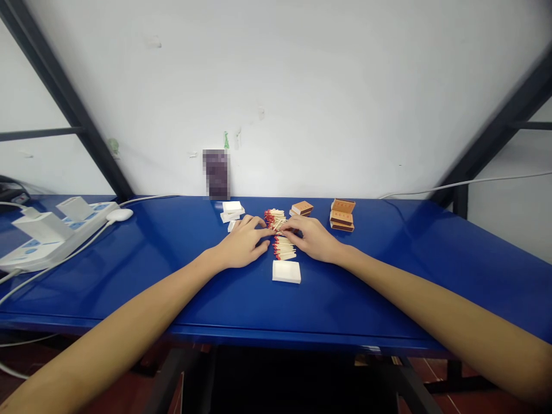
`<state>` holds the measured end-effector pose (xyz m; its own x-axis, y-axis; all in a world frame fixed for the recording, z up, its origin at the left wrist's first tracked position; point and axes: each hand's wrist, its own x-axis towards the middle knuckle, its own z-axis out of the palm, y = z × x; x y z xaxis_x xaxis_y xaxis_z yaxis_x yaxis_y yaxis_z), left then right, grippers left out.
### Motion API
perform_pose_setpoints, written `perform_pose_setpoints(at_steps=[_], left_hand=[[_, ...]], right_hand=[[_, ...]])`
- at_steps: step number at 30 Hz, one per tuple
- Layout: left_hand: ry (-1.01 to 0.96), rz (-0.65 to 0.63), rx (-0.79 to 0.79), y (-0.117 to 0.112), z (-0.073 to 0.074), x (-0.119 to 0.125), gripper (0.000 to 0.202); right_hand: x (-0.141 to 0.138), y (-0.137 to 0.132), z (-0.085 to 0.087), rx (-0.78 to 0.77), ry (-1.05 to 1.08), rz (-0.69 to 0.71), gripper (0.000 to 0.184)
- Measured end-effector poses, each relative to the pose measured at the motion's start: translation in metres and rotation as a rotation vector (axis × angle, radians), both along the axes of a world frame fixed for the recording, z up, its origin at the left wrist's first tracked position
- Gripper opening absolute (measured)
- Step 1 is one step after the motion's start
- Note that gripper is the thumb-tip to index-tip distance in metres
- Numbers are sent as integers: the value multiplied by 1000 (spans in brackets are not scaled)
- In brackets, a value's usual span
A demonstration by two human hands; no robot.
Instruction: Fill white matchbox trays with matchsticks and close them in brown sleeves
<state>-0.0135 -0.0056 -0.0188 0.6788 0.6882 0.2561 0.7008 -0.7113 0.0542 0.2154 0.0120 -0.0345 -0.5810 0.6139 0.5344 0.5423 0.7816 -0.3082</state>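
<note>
Red-tipped matches lie in two groups in the middle of the blue table: a larger, partly crossed pile (272, 217) behind and a neat row (284, 248) in front. My left hand (245, 242) comes in from the left with its fingers apart, the index fingertip touching the matches between the groups. From the right, my right hand (314, 237) has its thumb and index finger closed on matches at the same spot; the fingertips partly hide them. Just in front of the row lies a white matchbox tray (286, 271).
White matchbox trays (232, 211) lie stacked behind my left hand. An orange-brown matchbox (302, 207) is behind my right hand, with more matchbox covers (342, 215) stacked farther right. A white power strip (56, 241) with plugs and cables occupies the table's left end.
</note>
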Motion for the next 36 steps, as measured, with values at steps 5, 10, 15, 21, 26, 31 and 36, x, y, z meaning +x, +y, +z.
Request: perform_pose_setpoints(at_steps=[5,10,15,21,26,31,36], left_hand=[[4,3,-3,0,-1,-1,39],[19,3,3,0,0,0,40],[21,7,-7,0,0,-1,41],[13,3,-11,1,-1,-1,41],[15,5,-14,0,-1,-1,41],[11,6,-6,0,-1,-1,40],[9,2,-7,1,-1,-1,40]], right_hand=[[1,1,-2,21,15,-1,21],[0,2,-3,24,37,-2,20],[0,0,-1,14,70,-13,19],[-2,-5,6,130,199,-100,14],[-2,-7,7,13,295,-64,7],[2,-5,4,-5,217,1,8],[3,-6,5,-5,109,0,9]])
